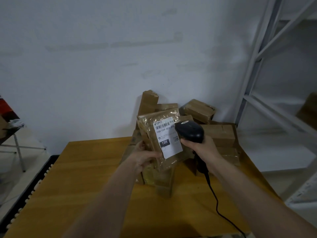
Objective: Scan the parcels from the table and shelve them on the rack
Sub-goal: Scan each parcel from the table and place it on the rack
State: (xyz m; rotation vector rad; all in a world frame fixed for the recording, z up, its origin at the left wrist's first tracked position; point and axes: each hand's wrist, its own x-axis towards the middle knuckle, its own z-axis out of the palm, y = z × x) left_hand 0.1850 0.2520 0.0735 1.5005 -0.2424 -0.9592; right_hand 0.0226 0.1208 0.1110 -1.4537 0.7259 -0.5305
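My left hand (145,156) grips a flat brown taped parcel (154,127) by its lower left edge and holds it upright above the table. Its white label (167,140) with a barcode and a "15H" mark faces me. My right hand (203,148) grips a black corded barcode scanner (190,131), whose head sits right against the label's upper right corner. Behind them a pile of brown cardboard parcels (217,134) lies on the yellow wooden table (96,177).
A white metal rack (267,103) stands to the right, with a brown box (308,109) on one shelf. The scanner cable (217,203) trails over the table toward me. A black strip (32,189) runs along the table's left side. A folding table (15,140) is far left.
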